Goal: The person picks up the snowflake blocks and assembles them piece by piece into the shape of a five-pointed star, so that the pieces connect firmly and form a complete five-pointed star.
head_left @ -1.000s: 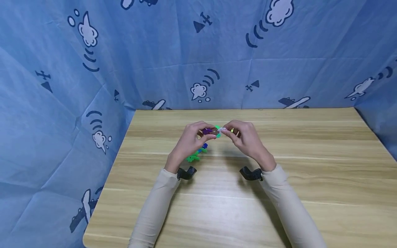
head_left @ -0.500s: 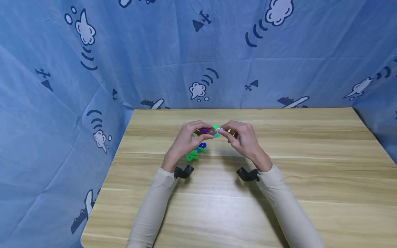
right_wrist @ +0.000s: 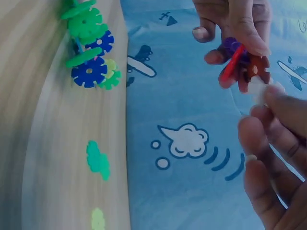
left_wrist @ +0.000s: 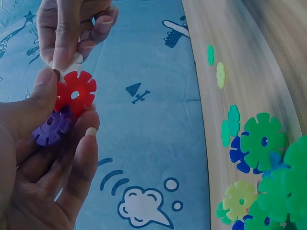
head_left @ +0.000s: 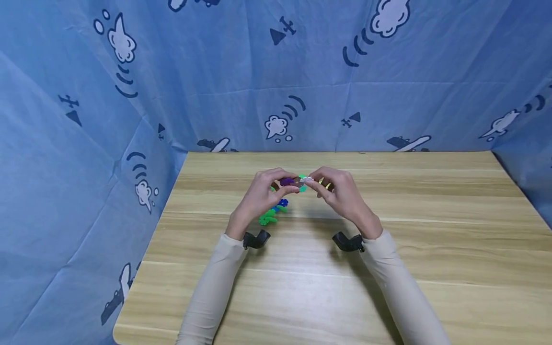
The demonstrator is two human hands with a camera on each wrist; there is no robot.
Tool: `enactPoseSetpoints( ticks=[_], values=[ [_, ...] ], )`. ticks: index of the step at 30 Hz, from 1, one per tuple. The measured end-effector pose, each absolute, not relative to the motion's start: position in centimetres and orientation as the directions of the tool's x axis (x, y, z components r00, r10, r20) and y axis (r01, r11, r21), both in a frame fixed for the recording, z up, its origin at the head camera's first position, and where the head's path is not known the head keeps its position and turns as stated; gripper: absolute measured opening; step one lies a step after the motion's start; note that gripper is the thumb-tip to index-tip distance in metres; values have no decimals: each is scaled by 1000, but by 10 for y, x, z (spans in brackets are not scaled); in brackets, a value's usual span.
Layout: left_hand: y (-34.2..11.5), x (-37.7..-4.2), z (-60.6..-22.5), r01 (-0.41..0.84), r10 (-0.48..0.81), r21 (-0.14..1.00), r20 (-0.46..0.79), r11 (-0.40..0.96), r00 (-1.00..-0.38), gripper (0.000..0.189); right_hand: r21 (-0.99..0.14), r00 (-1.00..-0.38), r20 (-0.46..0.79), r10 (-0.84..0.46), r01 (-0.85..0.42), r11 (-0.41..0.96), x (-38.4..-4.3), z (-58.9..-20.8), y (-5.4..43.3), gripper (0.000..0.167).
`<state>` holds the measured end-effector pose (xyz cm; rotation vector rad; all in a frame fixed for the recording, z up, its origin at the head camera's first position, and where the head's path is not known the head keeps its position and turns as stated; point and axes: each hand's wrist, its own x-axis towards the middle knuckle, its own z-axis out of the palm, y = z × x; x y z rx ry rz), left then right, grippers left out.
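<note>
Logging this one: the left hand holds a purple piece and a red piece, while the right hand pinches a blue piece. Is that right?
Not quite: the right hand pinches a white piece, not a blue one, as the right wrist view shows. The left hand does hold a purple piece and a red piece.

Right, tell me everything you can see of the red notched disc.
The red notched disc is flat and flower-shaped, with slots around its rim and a small central hole; it looks like plastic. The left hand holds it above the table. The left wrist view shows its broad face, the right wrist view nearly its edge. It meets the purple notched disc, apparently slotted together; whether it touches the brown notched disc is unclear.
</note>
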<state>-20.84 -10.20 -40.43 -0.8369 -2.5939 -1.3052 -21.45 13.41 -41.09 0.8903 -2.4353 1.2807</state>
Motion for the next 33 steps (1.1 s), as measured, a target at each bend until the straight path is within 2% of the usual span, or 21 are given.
enactPoseSetpoints(
  ticks=[10,17,25,33],
  values=[
    [-101,-208,-406,474,377,741,315,475,-871,31,-736,-834,393,-387,-538,412,-215,-412,138,10],
    [-104,-208,-407,446,395,754,267,483,-879,44,-771,-867,343,-361,-479,419,-216,-415,137,13],
    [-102,-210,-408,507,365,724,364,468,-857,17,-776,-864,321,-389,-475,415,-215,-418,132,10],
    [-101,-213,-411,545,374,691,402,474,-836,9,-771,-857,303,-417,-478,422,-213,-421,125,16]
  ],
)
